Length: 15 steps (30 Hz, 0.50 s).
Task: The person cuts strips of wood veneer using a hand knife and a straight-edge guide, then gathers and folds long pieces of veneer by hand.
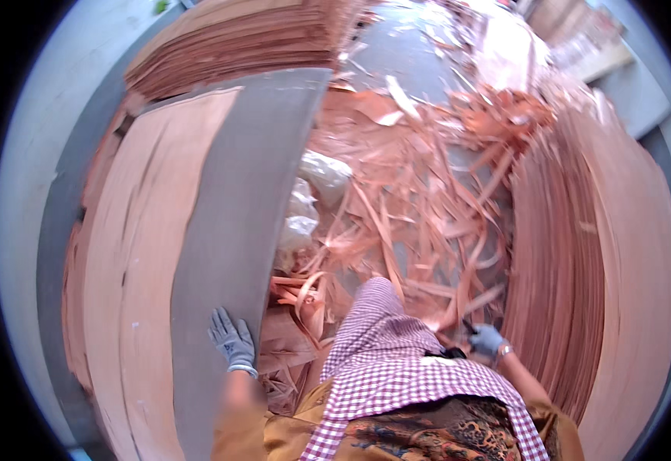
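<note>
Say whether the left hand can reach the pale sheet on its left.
Likely yes: the left hand lies open over the grey board, with nothing visible between it and the pale sheet.

Left glove (233, 342) and right glove (487, 339) both grey-blue; board (231, 207) plain dark grey, veneer sheet (151, 192) pale tan with dark streaks. Apron (427, 388) purple-white check, sleeves (241, 436) mustard-brown. Scraps (408, 192) orange-pink, right-hand stack (554, 269) reddish brown.

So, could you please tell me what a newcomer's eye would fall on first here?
Probably the tangle of reddish scraps strewn across the middle. Next would come the big layered stack at right, and the grey panel at left, with the gloved left grip spread on it.
</note>
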Tool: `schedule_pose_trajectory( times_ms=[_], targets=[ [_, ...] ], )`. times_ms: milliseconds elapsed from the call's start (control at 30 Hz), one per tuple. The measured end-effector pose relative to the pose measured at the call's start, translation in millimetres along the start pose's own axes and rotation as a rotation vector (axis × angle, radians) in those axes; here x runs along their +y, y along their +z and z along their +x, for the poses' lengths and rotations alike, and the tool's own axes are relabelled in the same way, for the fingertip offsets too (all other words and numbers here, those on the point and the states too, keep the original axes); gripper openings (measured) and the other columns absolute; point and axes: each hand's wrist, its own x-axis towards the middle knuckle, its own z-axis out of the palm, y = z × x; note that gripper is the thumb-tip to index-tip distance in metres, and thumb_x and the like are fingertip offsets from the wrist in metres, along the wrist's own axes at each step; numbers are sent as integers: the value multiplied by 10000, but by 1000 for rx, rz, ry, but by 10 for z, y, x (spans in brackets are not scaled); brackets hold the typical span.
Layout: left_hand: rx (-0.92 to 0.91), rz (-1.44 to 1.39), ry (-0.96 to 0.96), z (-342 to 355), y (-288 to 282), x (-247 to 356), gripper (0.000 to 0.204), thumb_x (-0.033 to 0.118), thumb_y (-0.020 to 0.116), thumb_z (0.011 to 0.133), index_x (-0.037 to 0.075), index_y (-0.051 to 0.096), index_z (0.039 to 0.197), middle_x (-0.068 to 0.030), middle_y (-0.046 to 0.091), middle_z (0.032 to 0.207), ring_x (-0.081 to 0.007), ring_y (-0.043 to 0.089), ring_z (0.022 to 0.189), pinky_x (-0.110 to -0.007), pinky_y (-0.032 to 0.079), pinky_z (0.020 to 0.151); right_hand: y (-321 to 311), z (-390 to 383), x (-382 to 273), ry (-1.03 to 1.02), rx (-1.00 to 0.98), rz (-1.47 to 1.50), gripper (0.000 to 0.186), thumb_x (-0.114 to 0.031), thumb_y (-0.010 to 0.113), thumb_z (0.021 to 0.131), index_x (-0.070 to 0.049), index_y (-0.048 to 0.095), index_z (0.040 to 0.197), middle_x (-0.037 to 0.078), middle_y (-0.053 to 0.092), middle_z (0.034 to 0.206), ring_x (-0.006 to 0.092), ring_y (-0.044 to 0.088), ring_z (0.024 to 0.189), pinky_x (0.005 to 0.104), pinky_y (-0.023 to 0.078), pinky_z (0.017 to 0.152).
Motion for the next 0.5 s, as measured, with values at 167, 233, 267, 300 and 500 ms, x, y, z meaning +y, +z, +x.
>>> schedule_pose_trajectory(
  times_ms=[167,233,267,300,500],
  targets=[
    [107,-119,7,511,-305,420,446,297,523,881,0,503,1213,-220,486,1261,-376,451,1176,-498,324,1018,-481,907,458,-38,29,88,157,-172,601,832,-24,641,800,47,636,703,137,558,634,323,460,606],
    [158,-228,-95,811,-382,522,356,260,539,876,-6,566,1111,-216,546,1169,-376,499,1109,-473,382,971,-731,1163,-300,80,26,144,171,-189,612,857,-30,660,815,17,631,707,117,552,655,297,450,607],
    [305,-260,-61,1049,-429,776,255,199,557,865,5,603,1024,-202,584,1076,-370,543,1022,-444,428,912,-867,1432,-369,10,-2,206,173,-199,621,859,-36,660,814,-1,612,696,106,535,638,285,437,587],
    [317,-322,-13,1327,-331,1072,248,189,561,863,10,603,1030,-195,583,1087,-368,544,1023,-446,427,913,-1033,1778,-362,-57,-25,258,176,-209,631,862,-43,661,813,-19,592,685,96,517,620,274,424,567],
    [286,-626,179,2868,-264,2531,219,26,533,793,44,610,998,-149,586,1149,-340,550,1057,-428,437,922,-2195,2778,-1766,-45,-24,221,103,-154,654,847,-54,649,873,-18,579,703,95,510,551,241,433,523]
  ],
)
